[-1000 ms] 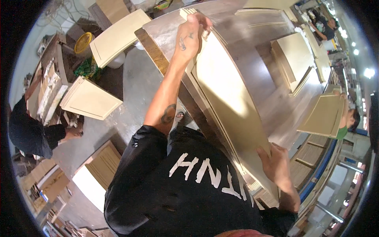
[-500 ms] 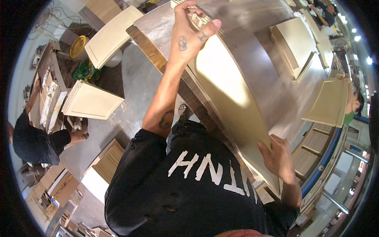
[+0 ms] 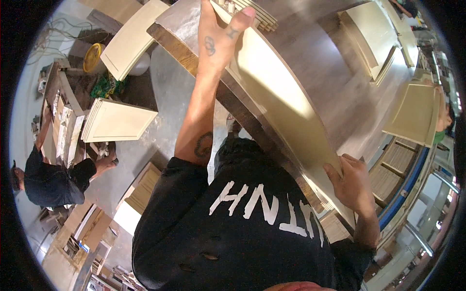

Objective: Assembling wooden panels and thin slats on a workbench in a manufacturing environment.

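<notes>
A long cream panel (image 3: 286, 89) runs from the upper middle down to the lower right, tilted along the edge of a metal-topped worktable (image 3: 315, 53). My left hand (image 3: 218, 41) grips its far end, with the thumb across the end; the fingertips run out of the top of the picture. Toward the near end my right hand (image 3: 353, 184) is closed over the panel's right edge, thumb on the face and fingers behind. Beside my left hand, several narrow cream strips (image 3: 264, 20) lie together on the tabletop.
Stacked cream panels (image 3: 371, 36) lie at the table's far right, where another person holds a panel (image 3: 412, 114). More panels (image 3: 119, 121) stand at the left near a yellow-rimmed bucket (image 3: 93, 57). A person in black (image 3: 56, 177) bends at the far left. A blue-edged rack (image 3: 403, 186) stands at right.
The panel's near end and my right hand have shifted slightly right. My left hand has moved slightly up and left, and the strips beyond it now show more fully.
</notes>
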A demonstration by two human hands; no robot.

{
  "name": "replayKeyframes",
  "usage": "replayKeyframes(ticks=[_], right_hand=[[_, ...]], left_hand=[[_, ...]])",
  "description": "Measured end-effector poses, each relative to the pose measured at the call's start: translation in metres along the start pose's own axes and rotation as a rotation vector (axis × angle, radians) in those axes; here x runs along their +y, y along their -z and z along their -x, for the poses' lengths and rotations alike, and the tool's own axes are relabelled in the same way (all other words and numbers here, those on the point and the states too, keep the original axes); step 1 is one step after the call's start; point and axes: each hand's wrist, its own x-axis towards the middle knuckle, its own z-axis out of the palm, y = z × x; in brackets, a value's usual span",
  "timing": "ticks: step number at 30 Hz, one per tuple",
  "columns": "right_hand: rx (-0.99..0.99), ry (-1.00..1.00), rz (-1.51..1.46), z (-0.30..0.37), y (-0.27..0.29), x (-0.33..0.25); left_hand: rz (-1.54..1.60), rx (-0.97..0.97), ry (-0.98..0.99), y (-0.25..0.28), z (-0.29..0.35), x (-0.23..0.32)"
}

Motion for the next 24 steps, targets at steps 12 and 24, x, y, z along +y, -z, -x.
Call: replayKeyframes(ticks=[12, 24], right_hand=[[0.041, -0.029, -0.074, -0.004, -0.008, 0.013], [0.305, -0.055, -0.069, 0.002, -0.025, 0.024]], left_hand=[[0.057, -0.063, 0.133, -0.002, 0.001, -0.004], [-0.235, 0.099, 0.056, -0.011, 0.0, -0.019]])
